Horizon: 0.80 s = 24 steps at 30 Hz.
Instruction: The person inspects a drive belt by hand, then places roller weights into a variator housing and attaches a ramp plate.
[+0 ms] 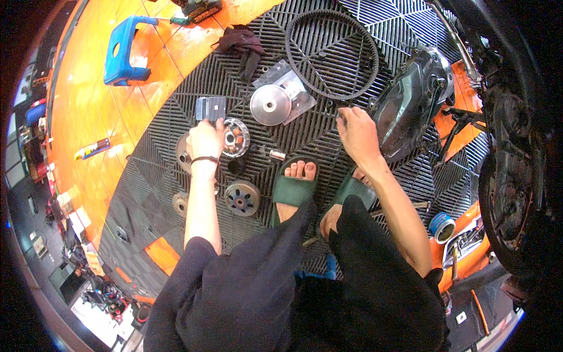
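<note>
I crouch on a black grid floor mat with scooter drive parts spread in front of me. My left hand rests on a round metal clutch part, its fingers next to a small grey box. My right hand is closed around something small near a black engine cover; what it holds is hidden. A silver pulley disc lies on a clear bag between the hands. A black drive belt lies beyond it.
Another round disc and further metal parts lie by my left knee. My feet in green sandals stand on the mat. A scooter's rear wheel is at the right. A blue stool stands on the orange floor.
</note>
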{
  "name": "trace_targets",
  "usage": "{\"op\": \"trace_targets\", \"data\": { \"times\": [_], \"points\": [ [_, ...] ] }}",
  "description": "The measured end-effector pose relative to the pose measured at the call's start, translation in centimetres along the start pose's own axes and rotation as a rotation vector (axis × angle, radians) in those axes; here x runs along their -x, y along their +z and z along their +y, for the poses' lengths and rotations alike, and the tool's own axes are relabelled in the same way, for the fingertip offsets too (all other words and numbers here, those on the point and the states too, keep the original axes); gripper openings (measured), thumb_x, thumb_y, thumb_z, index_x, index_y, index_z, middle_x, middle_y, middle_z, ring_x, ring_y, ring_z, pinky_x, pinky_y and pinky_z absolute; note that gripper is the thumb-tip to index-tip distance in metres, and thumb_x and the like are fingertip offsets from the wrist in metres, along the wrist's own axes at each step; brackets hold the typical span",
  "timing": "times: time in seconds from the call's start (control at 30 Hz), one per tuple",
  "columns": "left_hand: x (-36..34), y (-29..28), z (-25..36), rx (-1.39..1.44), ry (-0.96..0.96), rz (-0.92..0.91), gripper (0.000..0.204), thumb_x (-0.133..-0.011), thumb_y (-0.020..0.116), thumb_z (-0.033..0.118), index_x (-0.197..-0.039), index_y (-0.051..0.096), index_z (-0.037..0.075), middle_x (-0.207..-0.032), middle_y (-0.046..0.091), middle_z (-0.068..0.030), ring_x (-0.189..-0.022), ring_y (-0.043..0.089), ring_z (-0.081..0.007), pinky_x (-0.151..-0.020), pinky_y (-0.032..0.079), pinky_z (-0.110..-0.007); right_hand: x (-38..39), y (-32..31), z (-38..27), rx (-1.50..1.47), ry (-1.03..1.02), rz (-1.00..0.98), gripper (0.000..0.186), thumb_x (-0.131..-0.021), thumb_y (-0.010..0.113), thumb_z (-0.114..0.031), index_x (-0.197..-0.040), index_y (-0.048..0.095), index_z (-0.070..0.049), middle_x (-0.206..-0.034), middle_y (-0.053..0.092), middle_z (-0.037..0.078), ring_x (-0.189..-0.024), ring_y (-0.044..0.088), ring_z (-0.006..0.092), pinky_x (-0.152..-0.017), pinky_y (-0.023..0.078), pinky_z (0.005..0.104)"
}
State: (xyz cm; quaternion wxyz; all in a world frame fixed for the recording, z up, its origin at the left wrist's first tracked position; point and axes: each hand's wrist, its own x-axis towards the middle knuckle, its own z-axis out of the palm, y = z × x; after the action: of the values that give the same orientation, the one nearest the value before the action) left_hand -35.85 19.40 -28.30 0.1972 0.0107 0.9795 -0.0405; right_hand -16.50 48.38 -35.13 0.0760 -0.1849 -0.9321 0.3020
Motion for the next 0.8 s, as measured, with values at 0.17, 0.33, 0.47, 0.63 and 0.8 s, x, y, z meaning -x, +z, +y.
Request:
{"op": "trace_targets", "data": {
  "times": [0.17, 0.33, 0.47, 0.63, 0.8],
  "points": [
    [-5.0, -0.8, 4.9, 0.182, 0.272, 0.22, 0.041, -0.093, 0.068, 0.036, -0.122, 0.07, 0.008, -0.115, 0.072, -0.0219, -0.106, 0.069, -0.0411, -0.093, 0.055, -0.05, -2.5, 3.2, -0.6, 0.172, -0.04, 0.039, 0.024, -0.089, 0.074, -0.024, -0.094, 0.065, -0.002, -0.094, 0.064, 0.015, -0.093, 0.064, 0.0333, -0.082, 0.055, 0.0439],
    [-11.1, 1.6, 10.4, 0.369, 0.704, 0.253, 0.033, -0.091, 0.069, 0.017, -0.122, 0.07, 0.008, -0.113, 0.071, -0.0194, -0.106, 0.067, -0.0381, -0.095, 0.053, -0.048, -3.1, 3.9, -0.1, 0.252, -0.049, 0.033, 0.023, -0.091, 0.072, -0.026, -0.094, 0.064, -0.004, -0.094, 0.064, 0.012, -0.093, 0.064, 0.031, -0.08, 0.056, 0.0411],
    [-13.8, 3.5, 13.1, 0.31, 0.892, 0.261, 0.035, -0.088, 0.072, 0.02, -0.122, 0.072, 0.01, -0.099, 0.069, -0.0175, -0.093, 0.069, -0.0361, -0.088, 0.054, -0.046, -3.1, 3.3, -0.1, 0.104, -0.068, 0.031, 0.014, -0.091, 0.07, -0.016, -0.095, 0.063, -0.005, -0.092, 0.063, 0.012, -0.092, 0.064, 0.0319, -0.079, 0.056, 0.0432],
    [-13.9, 4.4, 15.6, 0.235, 0.851, 0.22, 0.042, -0.084, 0.077, 0.026, -0.121, 0.067, 0.008, -0.104, 0.068, -0.0175, -0.106, 0.065, -0.0383, -0.095, 0.052, -0.049, -2.5, 1.4, -0.9, -0.204, 0.079, -0.046, 0.017, -0.086, 0.074, -0.01, -0.095, 0.062, -0.003, -0.089, 0.068, 0.014, -0.086, 0.068, 0.0328, -0.077, 0.056, 0.0417],
    [-15.0, 4.7, 15.2, 0.296, 0.986, 0.209, 0.035, -0.082, 0.077, 0.023, -0.113, 0.069, 0.008, -0.106, 0.069, -0.0172, -0.105, 0.065, -0.0385, -0.093, 0.052, -0.049, -2.2, 0.6, -1.8, -0.453, 0.267, -0.096, 0.018, -0.086, 0.076, -0.008, -0.1, 0.066, -0.002, -0.087, 0.072, 0.013, -0.077, 0.072, 0.0242, -0.071, 0.058, 0.0347]
  ]
}}
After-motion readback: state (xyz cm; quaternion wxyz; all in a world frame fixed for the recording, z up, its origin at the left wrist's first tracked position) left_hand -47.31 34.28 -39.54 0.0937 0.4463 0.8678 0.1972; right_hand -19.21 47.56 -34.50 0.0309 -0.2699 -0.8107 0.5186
